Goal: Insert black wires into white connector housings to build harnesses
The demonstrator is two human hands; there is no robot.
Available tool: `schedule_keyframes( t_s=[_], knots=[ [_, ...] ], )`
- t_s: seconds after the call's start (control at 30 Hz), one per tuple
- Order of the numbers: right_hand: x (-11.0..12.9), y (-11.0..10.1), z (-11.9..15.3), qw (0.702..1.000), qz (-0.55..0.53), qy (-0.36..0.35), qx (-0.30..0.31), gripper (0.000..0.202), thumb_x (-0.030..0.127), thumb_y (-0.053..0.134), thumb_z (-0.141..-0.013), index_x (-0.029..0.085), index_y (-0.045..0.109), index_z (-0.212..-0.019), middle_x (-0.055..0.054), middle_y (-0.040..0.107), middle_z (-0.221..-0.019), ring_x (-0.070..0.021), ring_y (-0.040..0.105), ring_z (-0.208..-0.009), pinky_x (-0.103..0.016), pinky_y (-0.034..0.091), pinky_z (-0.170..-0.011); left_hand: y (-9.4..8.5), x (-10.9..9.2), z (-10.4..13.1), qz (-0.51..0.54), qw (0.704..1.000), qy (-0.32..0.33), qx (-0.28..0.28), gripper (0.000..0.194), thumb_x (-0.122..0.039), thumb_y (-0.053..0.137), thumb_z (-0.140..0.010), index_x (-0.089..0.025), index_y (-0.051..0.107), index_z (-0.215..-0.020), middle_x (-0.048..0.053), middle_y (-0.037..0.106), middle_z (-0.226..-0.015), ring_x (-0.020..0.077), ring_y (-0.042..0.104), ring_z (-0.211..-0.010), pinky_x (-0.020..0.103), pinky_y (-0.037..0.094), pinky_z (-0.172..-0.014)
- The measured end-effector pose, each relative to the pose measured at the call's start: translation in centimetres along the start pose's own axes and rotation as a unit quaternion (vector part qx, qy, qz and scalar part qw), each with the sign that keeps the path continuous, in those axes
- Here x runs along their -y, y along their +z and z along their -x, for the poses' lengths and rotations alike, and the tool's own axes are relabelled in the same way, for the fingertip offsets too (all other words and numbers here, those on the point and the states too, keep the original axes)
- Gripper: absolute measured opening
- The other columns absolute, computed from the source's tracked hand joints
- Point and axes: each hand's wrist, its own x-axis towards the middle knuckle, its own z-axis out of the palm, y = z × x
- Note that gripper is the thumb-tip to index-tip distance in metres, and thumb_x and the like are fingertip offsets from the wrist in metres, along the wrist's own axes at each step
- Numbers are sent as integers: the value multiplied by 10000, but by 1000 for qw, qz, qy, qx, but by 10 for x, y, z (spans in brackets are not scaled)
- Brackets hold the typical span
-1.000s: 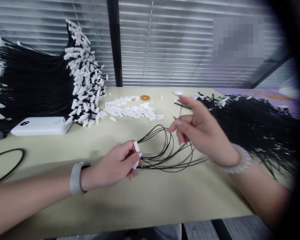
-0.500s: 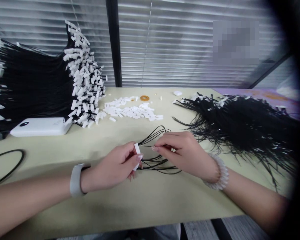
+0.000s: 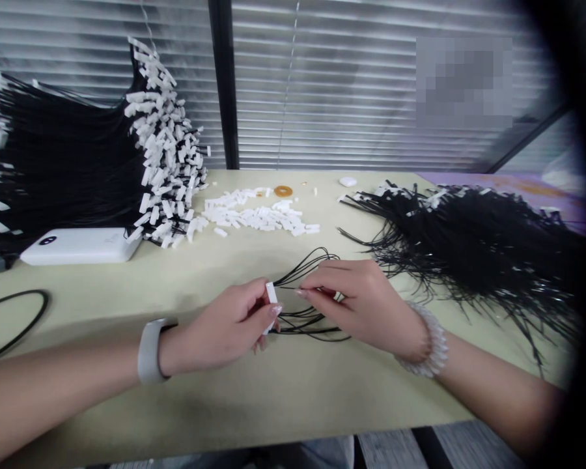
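Between thumb and fingers, my left hand grips a small white connector housing, held tilted near the middle of the table. Several thin black wires run out of its right side and loop to the right, partly behind my other hand. My right hand pinches one black wire between thumb and index finger, just right of the housing. The tip of this wire is at or close to the housing; whether it sits inside cannot be made out.
Loose white housings lie scattered behind my hands, near an amber ring. A big stack of black cables with white ends fills the left, behind a white power bank. Loose black wires are heaped at right. A black cable loop lies left.
The pinched wire has come closer to the housing, its visible gap closing. My left hand with the housing has shifted slightly right; my right hand is nearly still.
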Motion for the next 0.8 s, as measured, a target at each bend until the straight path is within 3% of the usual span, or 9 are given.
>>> schedule_keyframes(
  t_s=[0.3, 0.47, 0.8],
  knots=[
    [-6, 1, 2, 993, 86, -78, -22, 156, 172, 484, -852, 163, 635, -815, -15, 539, -661, -87, 466, -608, -209, 332, -537, -1, 2, 1, -31, 999, 4, 7, 207, -346, 358, -899, -188, 422, -782, -24, 520, -640, 98, 518, -521, 211, 412, -479],
    [-5, 6, 2, 989, 117, -76, -48, 117, 186, 513, -839, 168, 626, -816, -20, 566, -697, -97, 490, -630, -217, 350, -553, 0, 0, 1, -73, 997, 23, 9, 204, -314, 351, -899, -185, 446, -774, -15, 539, -627, 103, 505, -521, 218, 400, -492],
    [0, 15, 2, 984, 156, -78, -30, 129, 195, 475, -852, 178, 603, -841, -19, 620, -805, -113, 547, -707, -228, 398, -636, -1, -2, 0, -98, 994, 35, 18, 208, -294, 357, -895, -181, 473, -764, -4, 550, -660, 112, 506, -556, 228, 400, -514]
  ],
)
